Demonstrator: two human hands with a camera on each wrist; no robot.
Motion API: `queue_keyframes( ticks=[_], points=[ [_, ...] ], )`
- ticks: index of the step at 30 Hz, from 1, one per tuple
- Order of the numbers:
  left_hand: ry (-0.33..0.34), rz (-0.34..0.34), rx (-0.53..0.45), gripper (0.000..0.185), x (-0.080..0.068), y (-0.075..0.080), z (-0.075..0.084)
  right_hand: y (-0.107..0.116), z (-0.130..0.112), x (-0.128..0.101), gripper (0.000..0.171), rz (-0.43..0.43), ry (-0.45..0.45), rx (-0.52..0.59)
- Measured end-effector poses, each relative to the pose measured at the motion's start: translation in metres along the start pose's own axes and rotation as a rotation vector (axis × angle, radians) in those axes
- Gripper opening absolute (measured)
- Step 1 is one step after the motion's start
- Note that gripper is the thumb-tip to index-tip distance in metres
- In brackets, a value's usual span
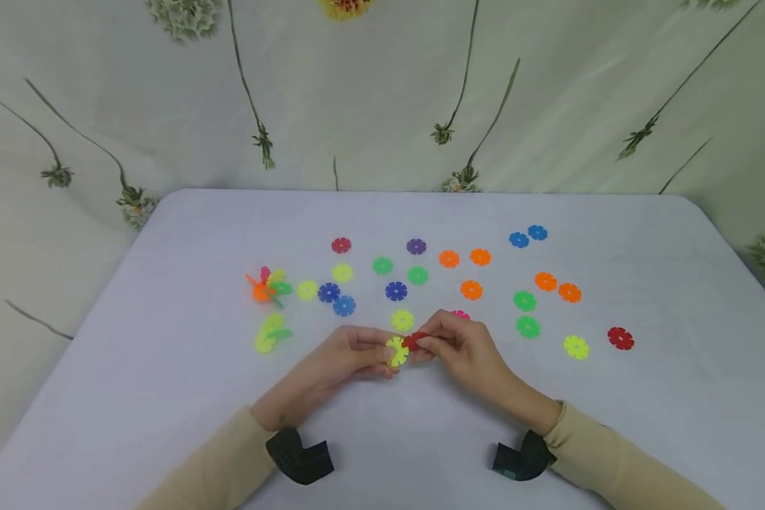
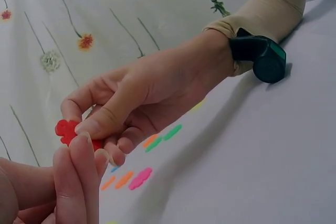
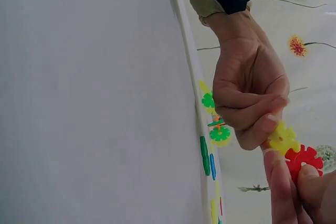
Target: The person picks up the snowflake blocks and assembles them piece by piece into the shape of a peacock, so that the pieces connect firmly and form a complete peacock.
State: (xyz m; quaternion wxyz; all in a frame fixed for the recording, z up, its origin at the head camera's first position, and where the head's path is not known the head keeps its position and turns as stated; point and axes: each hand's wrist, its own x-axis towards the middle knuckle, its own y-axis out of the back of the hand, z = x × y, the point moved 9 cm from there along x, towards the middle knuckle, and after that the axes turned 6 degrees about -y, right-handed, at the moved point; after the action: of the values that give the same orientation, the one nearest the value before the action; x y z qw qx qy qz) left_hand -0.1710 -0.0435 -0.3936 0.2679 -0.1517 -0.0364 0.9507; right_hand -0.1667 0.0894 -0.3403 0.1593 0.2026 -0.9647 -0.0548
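Over the near middle of the table, my left hand (image 1: 350,355) pinches a yellow notched disc (image 1: 397,352) between thumb and fingers. From the right, my right hand (image 1: 468,352) pinches a red notched disc (image 1: 414,341). The two discs meet edge to edge; in the right wrist view the yellow disc (image 3: 284,139) touches or overlaps the red disc (image 3: 304,160), and I cannot tell how deep their slots sit. In the left wrist view the red disc (image 2: 67,130) shows, while fingers hide the yellow one. A pink disc (image 1: 460,314) lies partly behind the right hand.
Loose notched discs lie across the white table (image 1: 166,397), among them a yellow disc (image 1: 402,320), a dark blue disc (image 1: 396,291) and a red disc (image 1: 621,338). At left stand a multicoloured joined cluster (image 1: 268,287) and a yellow-green joined piece (image 1: 270,334). A flowered cloth (image 1: 382,92) hangs behind.
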Motion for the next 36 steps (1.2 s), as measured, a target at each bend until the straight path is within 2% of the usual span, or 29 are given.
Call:
queue_keyframes(
  ticks=[2,8,9,11,14,16,18,21,24,26,28,30,32,34,36],
  points=[
    [0.0,-0.01,-0.006,0.035,-0.001,0.0,0.0,-0.001,0.0,0.001,0.012,-0.01,-0.013,-0.011],
    [0.019,-0.002,0.002,0.034,-0.001,0.002,-0.007,-0.006,-0.011,0.001,0.016,-0.026,0.097,-0.276],
    [0.015,0.009,0.003,0.035,-0.001,0.003,-0.006,-0.005,-0.011,0.002,0.015,-0.025,0.096,-0.292],
    [-0.007,0.032,0.018,0.037,0.001,0.007,-0.004,-0.002,-0.008,0.006,0.014,-0.024,0.052,-0.286],
    [-0.046,0.081,0.124,0.042,0.0,0.016,0.003,0.014,0.003,0.014,0.016,0.021,-0.063,-0.3],
    [-0.061,0.109,0.195,0.045,-0.001,0.022,0.007,0.029,0.011,0.019,0.022,0.068,-0.145,-0.386],
    [-0.072,0.13,0.251,0.043,-0.001,0.027,0.008,0.041,0.022,0.021,0.029,0.081,-0.225,-0.52],
    [-0.095,0.144,0.223,0.036,0.003,0.03,0.007,0.046,0.034,0.02,0.034,0.015,-0.307,-0.731],
    [-0.137,0.15,0.206,0.03,0.005,0.031,0.008,0.046,0.04,0.016,0.03,-0.085,-0.348,-0.818],
    [-0.152,0.146,0.198,0.029,0.005,0.03,0.008,0.049,0.039,0.015,0.026,-0.109,-0.344,-0.809],
    [-0.151,0.138,0.196,0.027,0.005,0.028,0.007,0.051,0.035,0.016,0.022,-0.105,-0.317,-0.752],
    [-0.135,0.127,0.186,0.027,0.005,0.025,0.006,0.049,0.027,0.018,0.017,-0.077,-0.258,-0.632],
    [-0.114,0.113,0.167,0.027,0.005,0.021,0.004,0.041,0.014,0.019,0.012,-0.062,-0.171,-0.459],
    [-0.102,0.092,0.146,0.028,0.005,0.016,0.003,0.03,0.001,0.019,0.013,-0.073,-0.071,-0.309],
    [-0.104,0.06,0.125,0.028,0.005,0.01,0.004,0.019,-0.007,0.018,0.013,-0.087,-0.006,-0.211]
  ],
)
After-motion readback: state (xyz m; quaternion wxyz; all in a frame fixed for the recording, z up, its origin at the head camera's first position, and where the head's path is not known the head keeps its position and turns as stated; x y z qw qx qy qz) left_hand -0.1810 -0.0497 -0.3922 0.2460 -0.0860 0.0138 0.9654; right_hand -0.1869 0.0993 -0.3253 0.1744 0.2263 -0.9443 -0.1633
